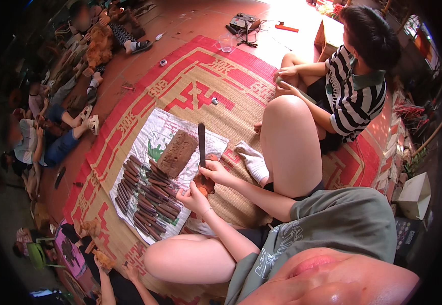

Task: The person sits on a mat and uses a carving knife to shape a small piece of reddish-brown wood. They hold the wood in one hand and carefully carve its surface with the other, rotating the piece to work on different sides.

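My right hand (pixel 217 173) is closed round the lower end of a long dark flat blade-like tool (pixel 201 142), which points away from me. Close beside it, my left hand (pixel 196 200) is closed, with a small orange-brown round end (pixel 202 191) showing at its fingers. What it grips is too small to make out. Partly hidden under both hands lies reddish-brown material (pixel 210 184). Several dark brown sticks (pixel 150 195) lie in rows on a white printed sack (pixel 152 127). A brown brick (pixel 178 154) rests on the sack beyond them.
The sack lies on a red and tan woven mat (pixel 180 91). At the right, a person in a striped shirt (pixel 355 96) sits close by. More people sit along the left. A clear plastic cup (pixel 226 42) and a device with cables (pixel 244 23) are at the far side.
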Tool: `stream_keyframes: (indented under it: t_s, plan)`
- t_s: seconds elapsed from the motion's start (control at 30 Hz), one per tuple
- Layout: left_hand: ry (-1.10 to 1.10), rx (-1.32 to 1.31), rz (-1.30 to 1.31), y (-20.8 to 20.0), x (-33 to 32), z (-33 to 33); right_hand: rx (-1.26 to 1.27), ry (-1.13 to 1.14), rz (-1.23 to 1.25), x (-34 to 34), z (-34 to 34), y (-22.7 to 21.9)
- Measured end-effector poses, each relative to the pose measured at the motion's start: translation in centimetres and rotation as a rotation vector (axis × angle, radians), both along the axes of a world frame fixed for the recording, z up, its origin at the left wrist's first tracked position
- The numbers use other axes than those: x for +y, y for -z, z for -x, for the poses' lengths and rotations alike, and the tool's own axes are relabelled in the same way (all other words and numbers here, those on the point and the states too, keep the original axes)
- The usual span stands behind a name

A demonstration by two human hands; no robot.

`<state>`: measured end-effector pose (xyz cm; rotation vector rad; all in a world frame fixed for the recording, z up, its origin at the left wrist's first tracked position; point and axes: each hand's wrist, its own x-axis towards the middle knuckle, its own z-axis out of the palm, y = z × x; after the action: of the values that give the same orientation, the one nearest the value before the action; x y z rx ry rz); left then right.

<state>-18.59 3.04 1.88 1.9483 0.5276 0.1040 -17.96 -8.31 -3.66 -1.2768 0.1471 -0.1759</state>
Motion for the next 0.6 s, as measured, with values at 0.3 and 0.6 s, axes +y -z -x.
stream_keyframes:
  t_s: [0.3,0.6]
  plan:
    - [-0.01,-0.004,-0.021,-0.6,0.1,0.1,0.025,-0.03,-0.061,0.3,0.1,-1.4]
    - [0.015,-0.018,0.016,-1.3,-0.6,0.6,0.061,0.012,-0.054,-0.3,0.3,-0.2]
